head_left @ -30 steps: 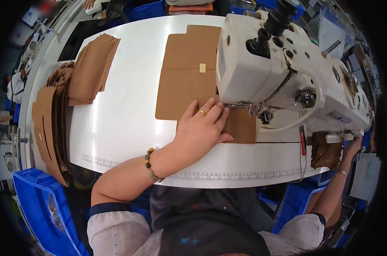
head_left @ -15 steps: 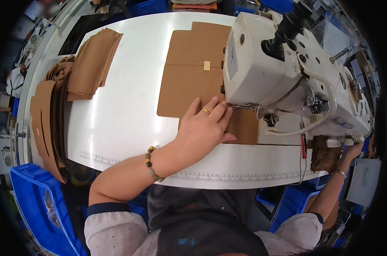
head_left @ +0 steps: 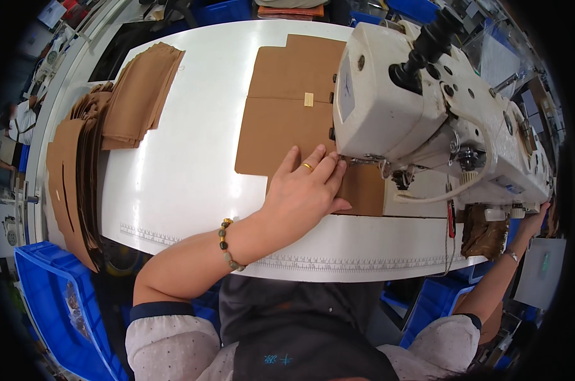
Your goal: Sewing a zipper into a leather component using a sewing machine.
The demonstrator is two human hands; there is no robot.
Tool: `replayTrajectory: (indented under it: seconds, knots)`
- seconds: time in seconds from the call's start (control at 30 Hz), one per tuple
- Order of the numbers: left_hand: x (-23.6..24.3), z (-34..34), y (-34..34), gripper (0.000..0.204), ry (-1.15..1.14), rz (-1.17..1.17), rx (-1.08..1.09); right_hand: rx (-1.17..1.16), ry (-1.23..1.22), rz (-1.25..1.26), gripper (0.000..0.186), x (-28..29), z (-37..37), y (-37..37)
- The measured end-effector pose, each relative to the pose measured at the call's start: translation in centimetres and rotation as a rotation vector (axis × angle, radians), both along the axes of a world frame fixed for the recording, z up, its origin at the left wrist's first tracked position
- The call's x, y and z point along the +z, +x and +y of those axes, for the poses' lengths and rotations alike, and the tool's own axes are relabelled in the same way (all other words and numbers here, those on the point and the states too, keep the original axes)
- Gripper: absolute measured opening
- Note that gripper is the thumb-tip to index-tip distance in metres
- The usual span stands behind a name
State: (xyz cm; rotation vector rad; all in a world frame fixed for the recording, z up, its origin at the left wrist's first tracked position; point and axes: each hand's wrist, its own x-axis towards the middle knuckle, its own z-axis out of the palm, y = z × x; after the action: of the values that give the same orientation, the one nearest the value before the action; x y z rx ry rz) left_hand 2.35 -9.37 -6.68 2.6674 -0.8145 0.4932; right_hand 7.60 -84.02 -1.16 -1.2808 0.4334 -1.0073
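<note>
A brown leather-like panel [head_left: 286, 120] with a seam across it and a small pale tag lies on the white table, its right part under the sewing machine [head_left: 389, 95]. My left hand [head_left: 310, 181] rests on the panel, palm down, fingers stretched out and slightly spread, with the fingertips close to the needle area. It wears a ring and a beaded bracelet. My right hand [head_left: 535, 221] reaches up to the machine's far right end. Its fingers are mostly hidden there, so what they touch or grip does not show.
At the left edge stand a stack of brown panels [head_left: 140, 95] and a row of folded brown pieces [head_left: 65, 178]. A blue bin [head_left: 59, 305] sits lower left, another [head_left: 433, 305] below the table's right side. Red-handled snips [head_left: 451, 219] hang by the machine.
My right hand has shifted a little up and to the right at the machine's end. The left hand and the panel stay in place.
</note>
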Motion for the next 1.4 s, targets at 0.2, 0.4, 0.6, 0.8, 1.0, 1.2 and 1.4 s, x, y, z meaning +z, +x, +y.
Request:
replayTrajectory:
  seconds: [0.2, 0.4, 0.6, 0.8, 1.0, 1.2, 1.4]
  knots:
    - [-0.3, 0.0, 0.0, 0.057, 0.017, -0.029, 0.001, 0.036, -0.08, -0.051, 0.058, -1.7, 5.1, -0.1]
    - [0.4, -2.2, -0.9, 0.053, 0.1, -0.205, -0.085, -0.007, -0.043, 0.007, 0.048, -5.4, 5.2, 0.0]
    - [0.9, -8.5, -0.7, 0.082, 0.132, 0.037, -0.03, -0.046, -0.314, 0.114, 0.056, -4.8, 2.9, -0.7]
    - [0.9, -3.6, -2.4, 0.072, 0.004, 0.027, -0.254, 0.026, -0.167, 0.282, 0.081, 6.3, 0.8, 1.1]
    - [1.9, 1.2, -4.6, 0.056, 0.06, 0.132, -0.241, 0.125, -0.464, 0.649, 0.066, 9.0, 0.8, 4.3]
    - [2.1, -0.2, -4.4, 0.041, 0.126, 0.012, -0.18, 0.181, -0.225, 0.222, 0.06, 3.6, 1.4, 1.4]
    - [2.3, -3.0, -2.5, 0.036, 0.146, -0.111, -0.21, -0.164, -0.366, 0.388, 0.062, -7.7, -2.9, -2.5]
